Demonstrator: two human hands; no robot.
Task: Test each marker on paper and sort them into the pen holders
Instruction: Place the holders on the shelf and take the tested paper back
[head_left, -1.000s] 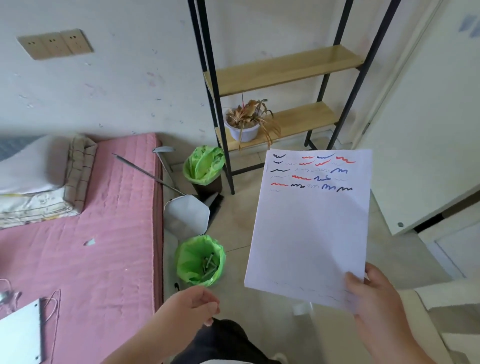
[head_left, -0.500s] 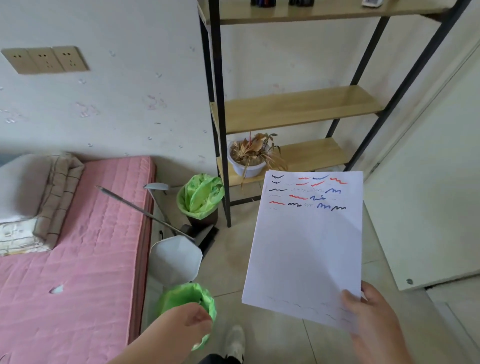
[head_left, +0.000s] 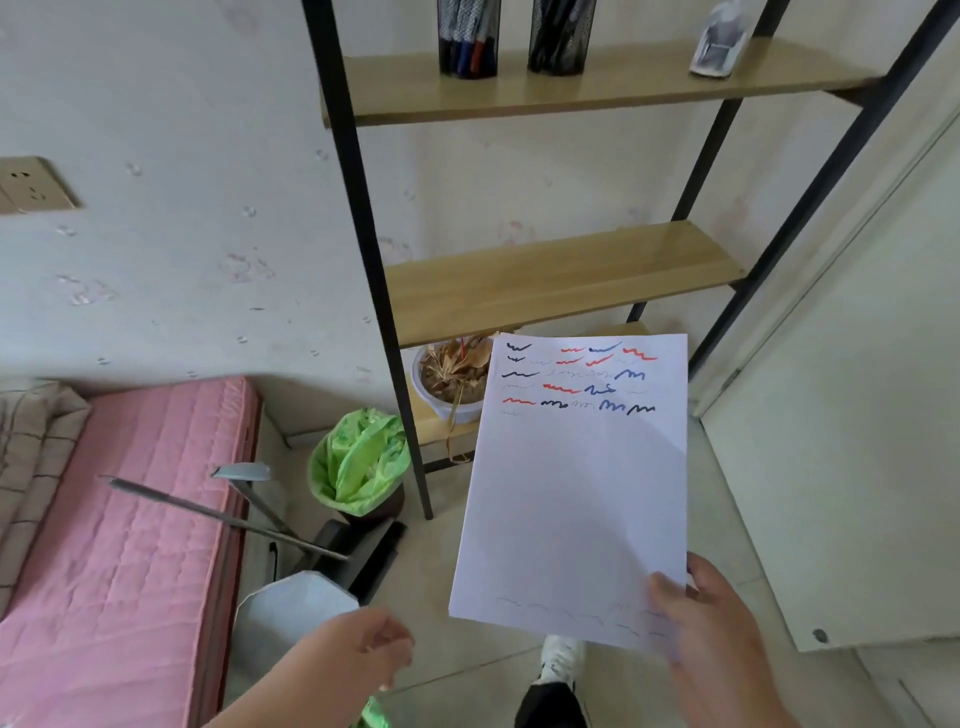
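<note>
White paper (head_left: 571, 493) – one sheet, right hand (head_left: 711, 629) pinching | left hand (head_left: 353, 660) loosely curled, empty | two pen holders (head_left: 467, 39)

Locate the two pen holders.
In the head view, both pen holders stand side by side on the top shelf, upper centre.

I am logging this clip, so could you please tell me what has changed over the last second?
The view has tilted up: the top shelf with two pen holders now shows. The right hand still holds the paper by its lower corner; the left hand stays loosely curled, holding nothing.
</note>
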